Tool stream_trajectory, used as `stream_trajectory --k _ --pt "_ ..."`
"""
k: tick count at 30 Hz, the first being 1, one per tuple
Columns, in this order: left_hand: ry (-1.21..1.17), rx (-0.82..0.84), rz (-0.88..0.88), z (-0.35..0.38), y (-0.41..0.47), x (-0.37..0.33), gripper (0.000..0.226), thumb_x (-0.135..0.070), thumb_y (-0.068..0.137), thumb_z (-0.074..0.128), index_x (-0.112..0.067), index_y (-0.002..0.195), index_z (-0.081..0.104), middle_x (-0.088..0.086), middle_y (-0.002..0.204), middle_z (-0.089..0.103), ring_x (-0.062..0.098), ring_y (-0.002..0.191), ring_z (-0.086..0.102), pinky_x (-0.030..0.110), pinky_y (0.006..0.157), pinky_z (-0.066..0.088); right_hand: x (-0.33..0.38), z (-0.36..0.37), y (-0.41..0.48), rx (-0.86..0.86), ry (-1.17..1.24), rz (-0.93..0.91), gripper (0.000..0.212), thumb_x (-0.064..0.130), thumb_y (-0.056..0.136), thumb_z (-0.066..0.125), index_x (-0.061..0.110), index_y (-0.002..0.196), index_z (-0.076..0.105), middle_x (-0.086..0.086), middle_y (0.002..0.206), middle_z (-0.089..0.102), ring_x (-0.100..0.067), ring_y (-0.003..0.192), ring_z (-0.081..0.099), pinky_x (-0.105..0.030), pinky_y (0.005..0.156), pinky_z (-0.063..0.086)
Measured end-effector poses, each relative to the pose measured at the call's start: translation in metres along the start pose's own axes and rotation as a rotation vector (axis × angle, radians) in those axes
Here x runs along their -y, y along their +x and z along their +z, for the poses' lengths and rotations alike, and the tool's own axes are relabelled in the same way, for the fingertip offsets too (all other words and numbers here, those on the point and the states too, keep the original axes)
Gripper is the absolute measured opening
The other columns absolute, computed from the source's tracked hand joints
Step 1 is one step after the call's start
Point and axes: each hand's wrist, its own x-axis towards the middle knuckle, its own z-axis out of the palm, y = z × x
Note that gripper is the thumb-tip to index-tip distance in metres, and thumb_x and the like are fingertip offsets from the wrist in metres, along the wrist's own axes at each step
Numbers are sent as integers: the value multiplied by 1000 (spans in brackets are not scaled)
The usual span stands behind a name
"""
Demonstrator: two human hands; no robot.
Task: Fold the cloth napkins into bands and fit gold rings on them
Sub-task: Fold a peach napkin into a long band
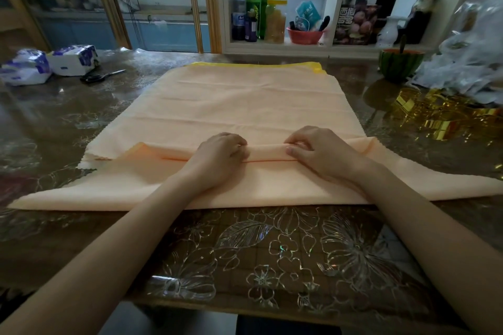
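A peach napkin (245, 100) lies spread over the middle of the glass-topped desk (245, 253), its near edge running across from 9 to 3 o'clock. Across the cloth's near half, a raised fold forms a narrow band from side to side. The left grip (220, 156) and the right grip (318, 155) sit side by side on that band, a short gap apart, at the centre of the view. Each has its fingers curled over the fold's far side and its thumb at the near side, pinching the doubled cloth. The forearms reach in from 7 and 5 o'clock. A yellow cloth (258, 64) peeks out from under the napkin's far edge at 12 o'clock. The gold rings (446, 117) lie in a shiny heap at 3 o'clock, well apart from the napkin and just in front of a crumpled plastic bag (468, 57). A watermelon-patterned bowl (400, 64) stands at 2 o'clock. Scissors (102, 76) and two tissue packs (73, 58) rest at 10 o'clock.
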Motion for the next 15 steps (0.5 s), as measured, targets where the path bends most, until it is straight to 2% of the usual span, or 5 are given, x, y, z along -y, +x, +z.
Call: stream_trajectory --k 3,9,13,15 --pt "-31 -42 -33 -1 1 -4 27 -23 93 51 -14 116 61 3 120 57 22 110 53 36 98 40 3 0 0 -76 9 -46 23 21 90 60 12 110 66 -3 108 62 -13 98 54 -21 89 40" --pt "-22 -112 11 -2 -1 -5 20 -20 89 54 -13 106 63 2 110 59 21 104 53 34 93 41 5 2 0 -127 9 -85 16 16 85 62 15 101 65 2 94 58 -12 87 54 -25 82 45" --pt "-12 -135 77 -3 -3 -6 17 -28 89 56 -15 97 63 -5 99 57 13 96 50 31 86 39 9 1 -1 -110 -3 -106 14 9 80 59 20 87 56 4 88 53 -12 82 51 -21 76 40" --pt "-30 -176 97 -3 -2 -6 22 -30 91 53 -12 93 66 -4 95 59 14 93 51 28 80 36 10 0 -2 -90 -9 -116 17 7 78 58 22 83 53 6 85 50 -13 82 50 -21 74 39"
